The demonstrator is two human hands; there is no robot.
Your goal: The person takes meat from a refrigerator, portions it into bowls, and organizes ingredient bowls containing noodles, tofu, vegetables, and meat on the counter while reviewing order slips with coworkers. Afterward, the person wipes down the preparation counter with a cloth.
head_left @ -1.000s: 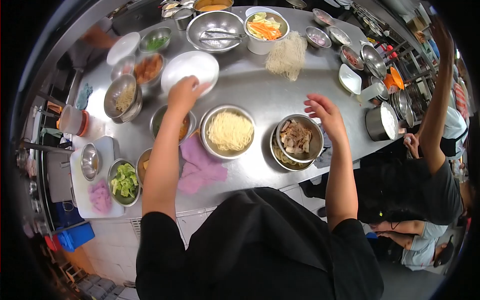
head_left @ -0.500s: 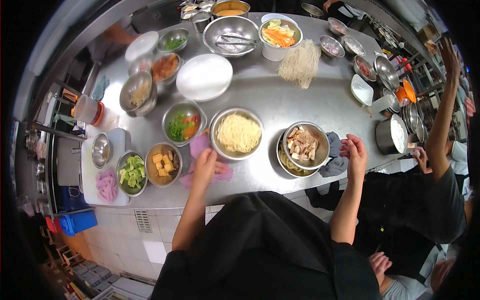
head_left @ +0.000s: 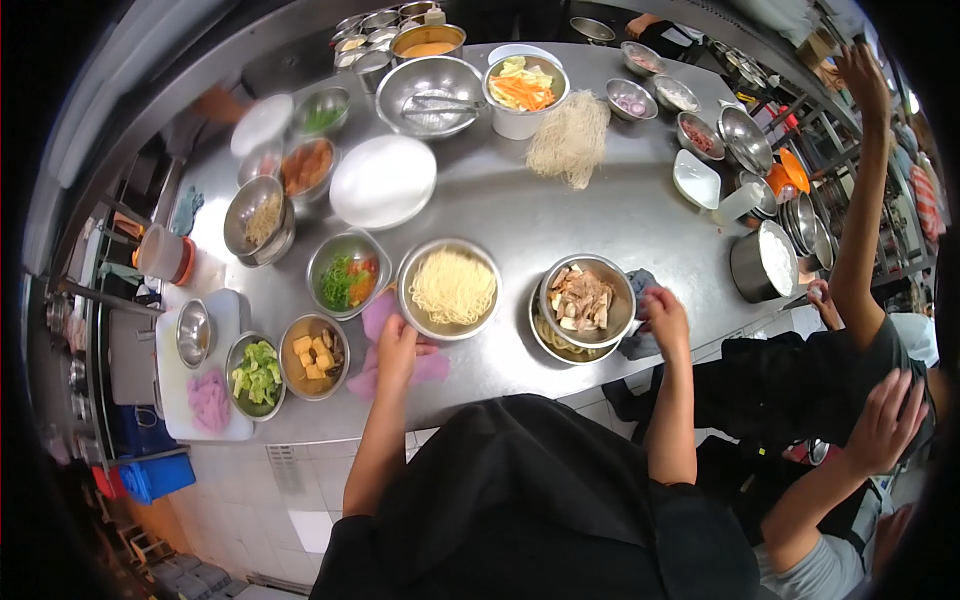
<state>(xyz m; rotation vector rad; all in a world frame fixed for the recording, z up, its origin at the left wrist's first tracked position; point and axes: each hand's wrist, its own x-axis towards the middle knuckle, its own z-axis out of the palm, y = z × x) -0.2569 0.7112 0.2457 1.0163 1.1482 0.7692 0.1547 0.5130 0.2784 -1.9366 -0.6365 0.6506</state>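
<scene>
A steel bowl of pale noodles (head_left: 452, 286) stands in front of me. My left hand (head_left: 398, 352) is at its lower left edge, over a pink cloth (head_left: 425, 366), fingers loosely extended and partly hidden. To the right, a steel bowl of sliced cooked meat (head_left: 584, 300) rests on top of another bowl (head_left: 560, 346), whose contents barely show. My right hand (head_left: 666, 320) is beside that stack, by a dark grey cloth (head_left: 641, 346), with loosely bent fingers and nothing visible in them. Left of my left hand is a bowl of tofu cubes and dark pieces (head_left: 314, 358).
Bowls of green and orange garnish (head_left: 344, 275) and leafy greens (head_left: 256, 378) stand left, near a white cutting board (head_left: 172, 375). A white plate (head_left: 384, 182) and dried noodles (head_left: 568, 140) lie farther back. Co-workers stand right, one with a raised arm (head_left: 868, 190).
My right hand has moved left and down toward the bowl stack and grey cloth. My left hand stays by the noodle bowl. The view has shifted slightly, and a co-worker's hand has risen at right.
</scene>
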